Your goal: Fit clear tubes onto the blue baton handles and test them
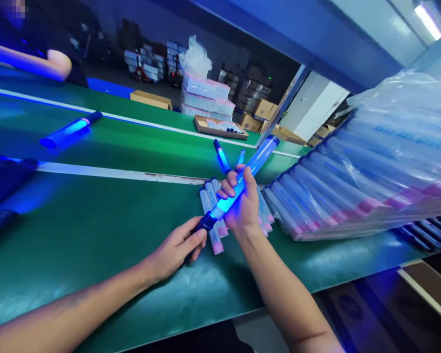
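Observation:
A light stick (259, 159), its clear tube glowing blue, slants up to the right between both my hands. My left hand (185, 242) is closed around its black handle at the lower end. Around the lit tube, the fingers of my right hand (246, 201) are wrapped. Under and beside the stick, several unlit clear tubes (216, 244) with pink ends lie on the green table (132, 235). Just beyond my right hand are two more glowing sticks, one with a black handle (216, 145).
To the right leans a large plastic-wrapped stack of tubes (353, 176). Another lit stick (68, 131) lies at the far left, beyond some dark handles (7, 181). An open carton (220, 128) holds tubes at the back. A person's arm (29, 61) shows at upper left.

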`<state>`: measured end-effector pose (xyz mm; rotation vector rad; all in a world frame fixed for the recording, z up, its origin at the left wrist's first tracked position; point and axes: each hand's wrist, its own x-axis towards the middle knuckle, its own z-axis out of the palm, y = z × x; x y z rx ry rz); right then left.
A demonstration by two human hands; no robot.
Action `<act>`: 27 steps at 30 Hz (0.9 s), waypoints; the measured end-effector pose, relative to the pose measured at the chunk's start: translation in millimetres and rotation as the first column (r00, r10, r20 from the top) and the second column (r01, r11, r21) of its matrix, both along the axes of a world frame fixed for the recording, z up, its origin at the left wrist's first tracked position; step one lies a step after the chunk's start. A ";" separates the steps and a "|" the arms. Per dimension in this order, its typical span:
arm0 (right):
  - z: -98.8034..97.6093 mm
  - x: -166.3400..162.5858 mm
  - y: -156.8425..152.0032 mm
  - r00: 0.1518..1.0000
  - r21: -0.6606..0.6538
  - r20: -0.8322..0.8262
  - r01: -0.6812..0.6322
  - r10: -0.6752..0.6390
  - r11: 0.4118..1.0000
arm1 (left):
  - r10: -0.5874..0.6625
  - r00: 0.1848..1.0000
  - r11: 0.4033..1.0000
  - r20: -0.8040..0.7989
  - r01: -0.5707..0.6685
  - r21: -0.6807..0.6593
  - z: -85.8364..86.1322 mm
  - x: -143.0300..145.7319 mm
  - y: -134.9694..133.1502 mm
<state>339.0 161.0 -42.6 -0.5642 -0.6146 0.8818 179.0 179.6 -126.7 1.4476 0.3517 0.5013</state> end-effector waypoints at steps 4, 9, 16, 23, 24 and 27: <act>-0.5 -3.7 -8.1 0.993 0.030 0.072 0.093 -0.095 0.995 | -0.001 1.000 1.000 0.022 0.002 -0.004 -6.2 3.4 0.3; -0.7 -3.8 -11.0 0.997 0.065 0.047 0.055 -0.059 0.996 | 0.022 0.999 0.994 -0.032 -0.018 0.107 -2.8 5.3 -4.7; -2.6 -0.5 -14.3 0.999 0.062 0.022 0.036 -0.038 0.997 | 0.105 0.993 0.967 -0.057 -0.089 0.240 14.8 5.9 -11.0; -2.6 -5.5 -17.9 0.990 0.076 0.129 0.043 -0.053 0.996 | 0.016 0.998 0.996 -0.055 -0.011 0.089 6.8 4.9 -10.5; -3.1 -6.7 -17.3 0.991 0.086 0.123 0.038 -0.048 0.996 | 0.011 0.999 0.996 -0.049 -0.006 0.087 6.5 5.0 -10.5; -6.4 -11.8 -15.0 0.995 0.091 0.098 0.023 -0.032 0.996 | 0.002 1.000 0.998 -0.024 0.000 0.066 5.9 6.0 -11.6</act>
